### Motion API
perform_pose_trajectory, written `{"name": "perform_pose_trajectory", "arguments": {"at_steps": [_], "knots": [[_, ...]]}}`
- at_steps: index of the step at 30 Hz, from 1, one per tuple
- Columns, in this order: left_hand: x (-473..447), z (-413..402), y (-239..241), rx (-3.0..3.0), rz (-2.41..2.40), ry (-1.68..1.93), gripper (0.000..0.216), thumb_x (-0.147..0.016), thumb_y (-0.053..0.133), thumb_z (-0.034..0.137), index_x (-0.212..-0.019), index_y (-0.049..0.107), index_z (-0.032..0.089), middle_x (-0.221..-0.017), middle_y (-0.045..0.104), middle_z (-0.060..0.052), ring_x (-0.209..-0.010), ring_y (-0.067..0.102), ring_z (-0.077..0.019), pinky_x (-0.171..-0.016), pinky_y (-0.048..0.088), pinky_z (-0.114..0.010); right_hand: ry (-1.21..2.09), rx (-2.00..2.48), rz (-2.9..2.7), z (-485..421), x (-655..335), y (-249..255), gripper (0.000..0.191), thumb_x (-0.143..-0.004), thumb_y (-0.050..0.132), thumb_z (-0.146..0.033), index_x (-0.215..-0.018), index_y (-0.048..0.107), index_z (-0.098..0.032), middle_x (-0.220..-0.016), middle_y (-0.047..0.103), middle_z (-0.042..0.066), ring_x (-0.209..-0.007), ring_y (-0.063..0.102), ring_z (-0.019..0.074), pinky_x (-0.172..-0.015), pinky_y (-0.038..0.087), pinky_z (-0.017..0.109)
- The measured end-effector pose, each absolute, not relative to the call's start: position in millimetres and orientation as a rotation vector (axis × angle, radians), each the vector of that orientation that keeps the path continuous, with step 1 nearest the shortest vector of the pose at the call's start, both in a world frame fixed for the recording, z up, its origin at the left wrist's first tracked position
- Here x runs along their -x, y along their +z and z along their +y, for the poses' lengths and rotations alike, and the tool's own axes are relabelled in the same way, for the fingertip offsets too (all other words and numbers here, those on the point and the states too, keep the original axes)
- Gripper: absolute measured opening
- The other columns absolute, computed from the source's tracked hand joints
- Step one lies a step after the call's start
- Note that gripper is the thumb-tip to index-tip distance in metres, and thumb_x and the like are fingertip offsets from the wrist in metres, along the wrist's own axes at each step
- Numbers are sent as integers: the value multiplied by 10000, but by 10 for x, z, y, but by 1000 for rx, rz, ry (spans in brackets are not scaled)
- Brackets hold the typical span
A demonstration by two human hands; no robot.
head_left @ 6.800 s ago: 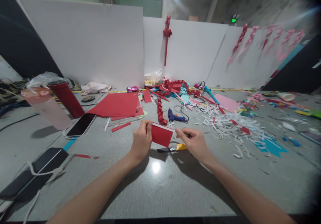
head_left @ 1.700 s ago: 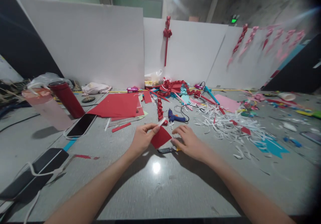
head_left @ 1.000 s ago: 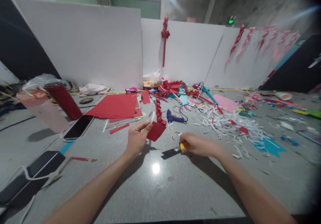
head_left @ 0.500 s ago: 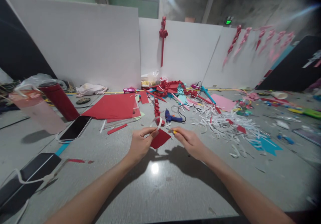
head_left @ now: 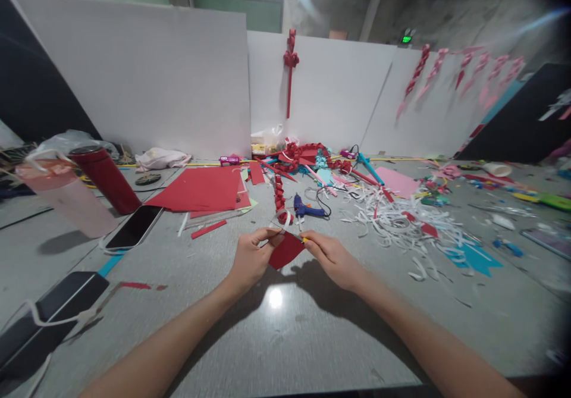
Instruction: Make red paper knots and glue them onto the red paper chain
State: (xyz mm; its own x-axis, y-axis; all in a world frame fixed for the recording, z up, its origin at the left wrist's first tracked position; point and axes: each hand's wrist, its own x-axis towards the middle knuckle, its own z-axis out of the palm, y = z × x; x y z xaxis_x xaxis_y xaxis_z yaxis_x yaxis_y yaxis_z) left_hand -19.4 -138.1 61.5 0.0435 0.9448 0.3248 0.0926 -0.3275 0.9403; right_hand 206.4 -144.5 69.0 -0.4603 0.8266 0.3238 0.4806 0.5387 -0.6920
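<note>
My left hand pinches the upper left edge of a small red paper piece, held just above the table. A narrow white strip curls up from beside those fingertips. My right hand is closed on a small tool with a yellow part, perhaps a craft knife, mostly hidden by the fingers. Its thin tip lies along the paper's top edge, pointing toward my left fingers. Just beyond my hands are a blue glue gun and a folded red paper chain.
Red sheets lie at left, near a phone, a red flask and a pink bottle. A heap of white paper strips spreads at right, beside blue paper. White panels stand behind.
My right hand has shifted slightly left, bringing the tool onto the paper's top edge. The white strip's curl now sits lower, and the red paper has tilted a little.
</note>
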Motion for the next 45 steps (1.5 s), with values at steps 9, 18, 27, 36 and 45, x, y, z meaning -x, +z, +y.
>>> {"name": "perform_pose_trajectory", "arguments": {"at_steps": [9, 18, 27, 36, 45], "knots": [[170, -1387, 535, -1550, 1057, 1391, 223, -892, 711, 382, -895, 825, 190, -900, 786, -79, -844, 715, -252, -806, 605, -419, 636, 1105, -2160, -1415, -2063, 664, 437, -1104, 375, -479, -1336, 672, -256, -1338, 711, 78, -1227, 662, 260, -1069, 487, 429], [206, -1376, 569, -1551, 1052, 1439, 247, -906, 713, 399, -919, 838, 186, -910, 799, -66, -836, 705, -250, -777, 606, -406, 586, 1115, -2145, -1380, -2081, 601, 437, -1101, 389, -480, -1344, 678, -260, -1345, 712, 74, -1253, 660, 258, -1093, 500, 445], [205, -1385, 562, -1639, 1063, 1422, 240, -928, 679, 358, -858, 829, 184, -864, 779, -73, -839, 712, -256, -796, 593, -419, 547, 1111, -2148, -1387, -2038, 562, 435, -1105, 378, -457, -1344, 675, -247, -1331, 718, 85, -1235, 669, 255, -1083, 508, 448], [237, -1328, 594, -1686, 1082, 1363, 286, -953, 639, 404, -934, 804, 171, -906, 787, -69, -841, 696, -231, -753, 552, -352, 581, 1046, -2084, -1381, -2104, 653, 402, -1107, 375, -455, -1268, 667, -230, -1214, 743, 71, -1101, 693, 234, -972, 515, 363], [268, -1288, 564, -1701, 1041, 1350, 317, -972, 614, 430, -940, 796, 172, -892, 761, -79, -816, 681, -228, -746, 536, -362, 269, 1456, -2305, -1206, -2254, 597, 397, -1111, 334, -412, -1023, 666, -213, -991, 708, 89, -909, 659, 241, -824, 481, 349]]}}
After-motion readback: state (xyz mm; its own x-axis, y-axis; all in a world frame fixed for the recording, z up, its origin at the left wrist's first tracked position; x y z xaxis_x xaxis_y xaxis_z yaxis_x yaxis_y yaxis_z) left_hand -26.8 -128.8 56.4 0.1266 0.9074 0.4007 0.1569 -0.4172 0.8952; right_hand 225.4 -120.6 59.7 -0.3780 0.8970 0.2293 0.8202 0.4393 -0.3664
